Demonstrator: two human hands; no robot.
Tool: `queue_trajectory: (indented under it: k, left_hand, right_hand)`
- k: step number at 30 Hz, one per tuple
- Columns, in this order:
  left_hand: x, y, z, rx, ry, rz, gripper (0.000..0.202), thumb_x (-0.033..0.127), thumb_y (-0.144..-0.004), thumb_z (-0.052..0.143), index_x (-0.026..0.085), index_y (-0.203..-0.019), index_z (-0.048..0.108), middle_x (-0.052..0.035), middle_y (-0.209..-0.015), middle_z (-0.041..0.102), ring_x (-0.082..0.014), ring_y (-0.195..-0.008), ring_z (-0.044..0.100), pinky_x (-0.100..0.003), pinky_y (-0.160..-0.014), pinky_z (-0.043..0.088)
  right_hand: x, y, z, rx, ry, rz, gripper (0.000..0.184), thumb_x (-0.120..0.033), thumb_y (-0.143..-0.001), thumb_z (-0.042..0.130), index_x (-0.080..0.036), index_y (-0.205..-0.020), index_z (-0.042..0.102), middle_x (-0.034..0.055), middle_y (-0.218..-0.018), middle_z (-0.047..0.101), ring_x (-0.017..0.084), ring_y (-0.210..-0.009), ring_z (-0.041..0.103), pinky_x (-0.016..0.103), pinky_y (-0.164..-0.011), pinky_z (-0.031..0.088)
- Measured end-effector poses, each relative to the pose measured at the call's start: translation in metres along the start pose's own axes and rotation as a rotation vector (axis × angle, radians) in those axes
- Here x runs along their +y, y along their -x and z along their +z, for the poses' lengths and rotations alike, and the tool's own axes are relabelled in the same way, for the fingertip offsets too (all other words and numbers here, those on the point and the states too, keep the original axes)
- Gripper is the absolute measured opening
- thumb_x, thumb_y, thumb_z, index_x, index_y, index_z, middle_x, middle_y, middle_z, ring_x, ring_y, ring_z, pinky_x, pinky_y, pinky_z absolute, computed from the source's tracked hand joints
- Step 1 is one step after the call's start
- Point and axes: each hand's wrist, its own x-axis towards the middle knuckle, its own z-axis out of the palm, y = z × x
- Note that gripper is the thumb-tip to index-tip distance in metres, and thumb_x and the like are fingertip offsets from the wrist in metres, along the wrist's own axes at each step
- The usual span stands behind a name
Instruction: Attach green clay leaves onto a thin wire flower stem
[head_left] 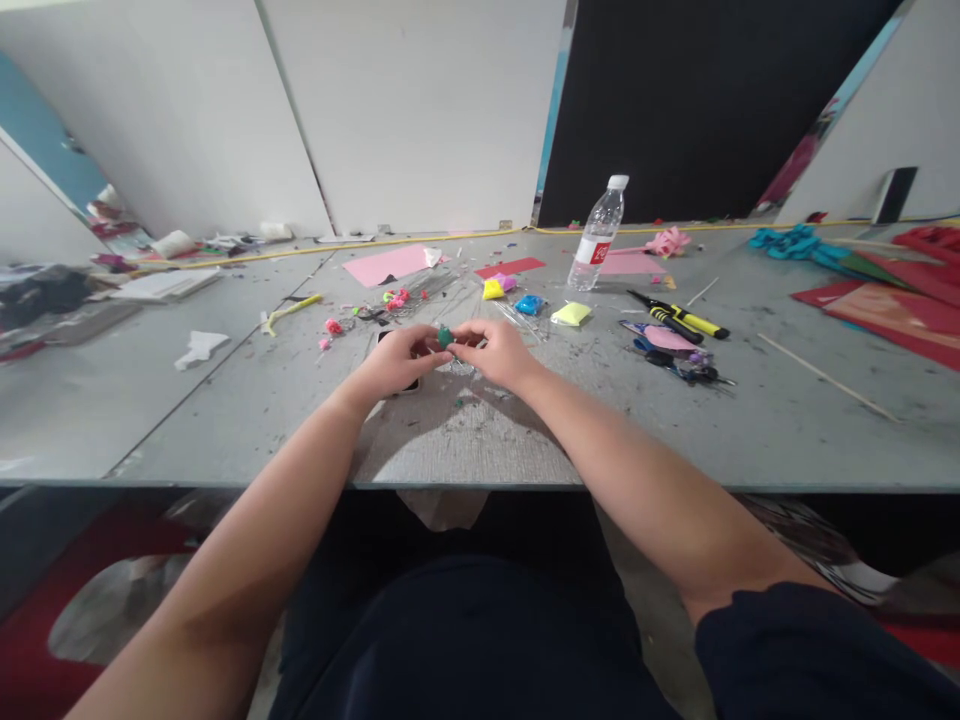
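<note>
Between my two hands, just above the table (300, 420), is a small lump of dark green modelling clay (445, 337). My left hand (409, 358) has its fingers closed against the lump from the left. The fingers of my right hand (487, 350) pinch it from the other side. Under my left hand lies a dark flat object (410, 386), perhaps a phone, mostly covered. A clear plastic piece (461, 369) shows below the fingertips; its kind is hard to make out. Green crumbs (459, 403) lie on the table nearby.
Beyond my hands lie yellow (493, 289), blue (529, 304) and pale green clay packets (571, 314). A water bottle (596, 235) stands behind them. On the right are yellow-black pliers (679, 317), a thin stick (825, 376) and red sheets (885, 305). Pink paper (394, 263) lies at the back left.
</note>
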Motion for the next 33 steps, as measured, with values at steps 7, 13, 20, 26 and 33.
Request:
queue_trajectory:
  k: [7, 13, 20, 26, 33]
  left_hand:
    - [0.0, -0.0011, 0.0007, 0.034, -0.057, 0.043, 0.016, 0.036, -0.081, 0.074, 0.02, -0.081, 0.075, 0.0008, -0.062, 0.062, -0.0136, -0.058, 0.05, -0.027, -0.058, 0.035]
    - [0.0003, -0.0016, 0.0006, 0.036, -0.144, 0.043, 0.017, 0.036, -0.08, 0.073, 0.019, -0.08, 0.076, 0.0, -0.061, 0.062, -0.0134, -0.056, 0.049, -0.027, -0.057, 0.035]
    - [0.0027, 0.0, 0.0009, 0.044, -0.143, 0.054, 0.016, 0.035, -0.08, 0.073, 0.021, -0.084, 0.078, -0.0002, -0.063, 0.063, -0.0141, -0.058, 0.05, -0.027, -0.059, 0.035]
    - [0.0073, 0.0013, 0.0019, 0.03, -0.068, 0.012, 0.019, 0.03, -0.079, 0.075, 0.019, -0.094, 0.079, 0.0012, -0.062, 0.059, -0.0141, -0.058, 0.048, -0.028, -0.062, 0.035]
    - [0.009, 0.0014, 0.001, -0.015, -0.136, 0.01, 0.016, 0.033, -0.085, 0.065, 0.02, -0.087, 0.073, 0.0017, -0.062, 0.056, -0.0149, -0.06, 0.048, -0.028, -0.06, 0.033]
  right_hand:
    - [-0.0003, 0.0006, -0.0012, 0.005, 0.197, -0.124, 0.01, -0.024, -0.078, 0.076, -0.019, -0.087, 0.076, 0.0058, -0.086, 0.072, 0.018, -0.074, 0.06, 0.033, -0.072, 0.048]
    - [-0.0031, 0.0014, -0.0017, 0.003, 0.194, -0.175, 0.01, -0.021, -0.083, 0.066, -0.018, -0.087, 0.075, 0.007, -0.086, 0.072, 0.019, -0.076, 0.063, 0.033, -0.072, 0.049]
    - [-0.0059, 0.002, -0.0025, -0.001, 0.227, -0.134, 0.009, -0.021, -0.086, 0.066, -0.02, -0.078, 0.07, 0.0061, -0.083, 0.072, 0.019, -0.073, 0.061, 0.034, -0.072, 0.048]
    - [-0.0048, 0.0016, -0.0031, -0.035, 0.248, -0.119, 0.011, -0.021, -0.089, 0.065, -0.019, -0.078, 0.067, 0.0057, -0.08, 0.07, 0.02, -0.075, 0.061, 0.034, -0.074, 0.045]
    - [-0.0063, 0.0011, -0.0017, -0.062, 0.255, -0.065, 0.013, -0.02, -0.09, 0.058, -0.021, -0.077, 0.057, 0.0034, -0.076, 0.065, 0.019, -0.072, 0.058, 0.032, -0.069, 0.042]
